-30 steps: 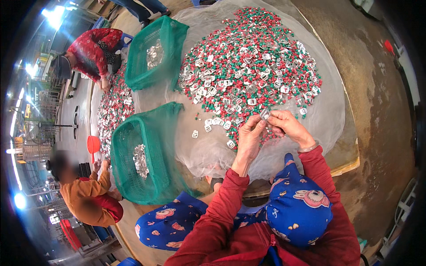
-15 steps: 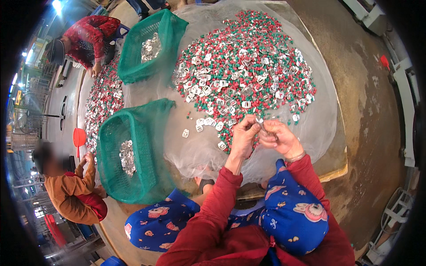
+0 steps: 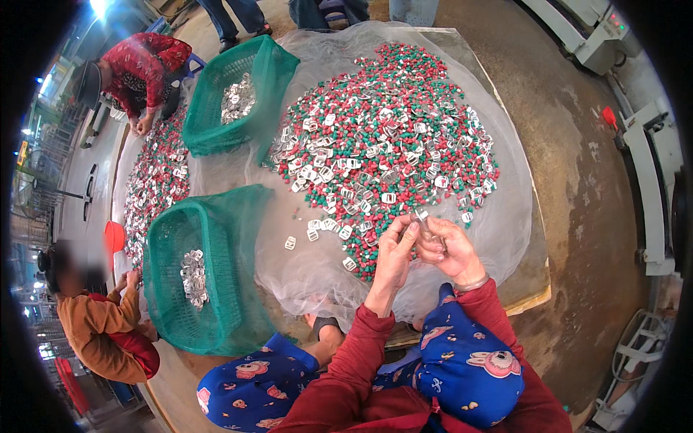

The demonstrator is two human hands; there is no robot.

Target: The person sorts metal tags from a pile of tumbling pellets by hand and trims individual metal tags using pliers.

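Metal pc (image 3: 421, 215) is up btwn the two hands, just above the lower edge of the red/green/white pile (image 3: 390, 144). L hand (image 3: 393, 256) & R hand (image 3: 455, 252) both pinch it w/ fingertips; can't tell if R palm has more. Pile = small red & green bits mixed w/ white/silver buckle-like pcs, on pale netting (image 3: 509, 224) over a low board (image 3: 540, 292). Hands block view of pile's lower R part; knees in blue print trousers (image 3: 469, 353) close below. To L: nr green basket (image 3: 172, 234) & far green basket (image 3: 213, 142), each w/ silver pcs inside. Beyond: second pile (image 3: 160, 180), red scoop (image 3: 114, 236), co-worker in brown top (image 3: 101, 332), another in red top (image 3: 144, 65). Machine (image 3: 646, 180) far R.

Vs 1 s ago: same pinch on pc, fingers shifted slightly; view tilted, so pile & baskets sit lower/more L, & bluish bin (image 3: 413, 10) now shows up top.
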